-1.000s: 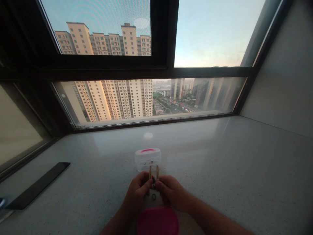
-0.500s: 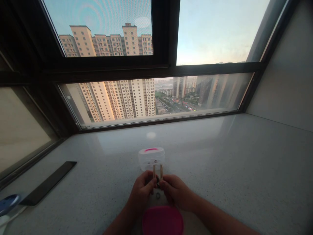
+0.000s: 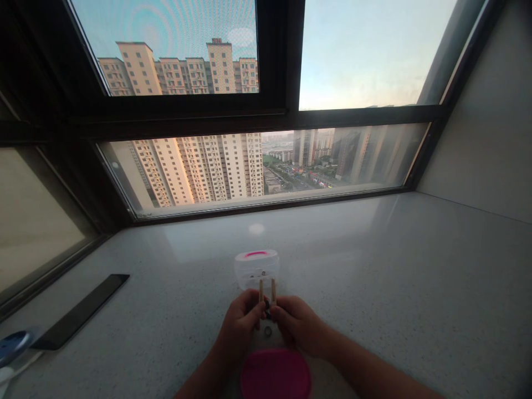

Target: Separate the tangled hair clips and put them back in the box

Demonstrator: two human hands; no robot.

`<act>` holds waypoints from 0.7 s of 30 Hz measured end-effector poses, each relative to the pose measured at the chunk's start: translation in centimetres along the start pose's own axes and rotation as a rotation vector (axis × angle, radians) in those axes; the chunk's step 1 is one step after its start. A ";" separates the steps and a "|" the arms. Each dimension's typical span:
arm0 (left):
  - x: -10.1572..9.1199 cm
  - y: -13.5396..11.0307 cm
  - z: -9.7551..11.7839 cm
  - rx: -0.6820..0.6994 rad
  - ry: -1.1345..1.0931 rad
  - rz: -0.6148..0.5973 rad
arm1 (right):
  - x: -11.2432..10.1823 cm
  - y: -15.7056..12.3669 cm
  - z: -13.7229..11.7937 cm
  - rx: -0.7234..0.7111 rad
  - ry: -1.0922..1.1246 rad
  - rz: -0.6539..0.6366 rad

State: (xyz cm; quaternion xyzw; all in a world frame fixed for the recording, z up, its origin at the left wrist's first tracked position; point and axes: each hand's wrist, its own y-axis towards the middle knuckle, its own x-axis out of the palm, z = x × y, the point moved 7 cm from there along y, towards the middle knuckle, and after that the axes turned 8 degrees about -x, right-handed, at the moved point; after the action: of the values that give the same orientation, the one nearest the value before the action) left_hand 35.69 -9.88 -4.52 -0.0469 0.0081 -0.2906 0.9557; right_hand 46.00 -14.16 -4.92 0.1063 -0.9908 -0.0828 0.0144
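Note:
My left hand (image 3: 242,315) is closed around a slim wooden clothespin (image 3: 261,289), which points away from me. A similar wooden clothespin (image 3: 273,290) stands upright in the fingers of my right hand (image 3: 296,318). The two run side by side with a narrow gap between them. Small dark pieces (image 3: 267,310) show between the fingertips, too small to name. Just below the hands, a small metallic ring (image 3: 268,331) lies on the counter. Beyond the fingertips sits a clear plastic box (image 3: 245,269) with a pink handle and a few small dark bits inside.
A pink lid or container (image 3: 276,374) lies nearest me, between my forearms. On the left of the speckled counter (image 3: 374,277) are a long dark flat object (image 3: 85,310), a blue round object (image 3: 14,346) and a white cable. Dark-framed windows (image 3: 274,119) border the far side.
Both hands keep the same hold and place. The whole view has shifted only very slightly to the left.

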 end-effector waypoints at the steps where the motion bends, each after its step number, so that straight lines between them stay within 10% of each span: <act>1: 0.0 0.0 0.0 0.000 -0.002 0.001 | 0.0 0.0 0.0 0.001 -0.006 -0.003; 21: -0.1 0.0 0.0 -0.001 0.011 0.006 | 0.0 0.0 -0.3 -0.022 -0.021 -0.016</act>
State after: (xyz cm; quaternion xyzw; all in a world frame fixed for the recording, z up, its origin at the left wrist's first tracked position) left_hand 35.66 -9.81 -4.52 -0.0459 0.0136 -0.2878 0.9565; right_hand 46.07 -14.24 -4.60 0.1132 -0.9890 -0.0950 0.0045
